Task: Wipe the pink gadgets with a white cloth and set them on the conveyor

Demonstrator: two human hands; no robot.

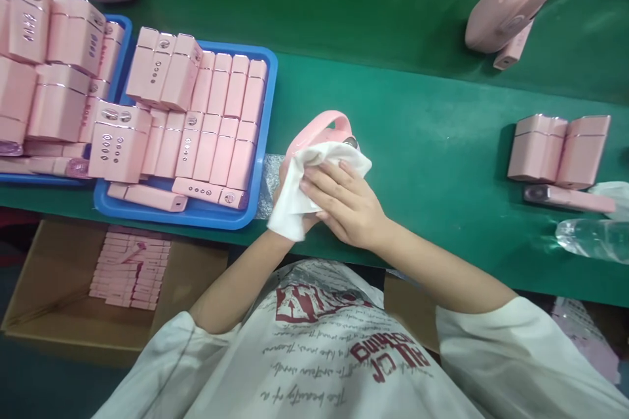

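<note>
A pink device with a looped handle [322,124] is held over the green table, mostly covered by a white cloth [289,206]. My right hand [348,203] presses the cloth onto it, fingers together and extended across the cloth. Under the cloth, my left hand [309,222] supports the device from below; its fingers are largely hidden. A piece of clear bubble wrap [268,186] lies just left of my hands.
Blue trays [269,105] of pink devices stand at left. More pink units [538,147], a clear bottle [594,239] and a handled pink device [506,10] are at right. Below the table, a cardboard box [59,275] holds pink packages.
</note>
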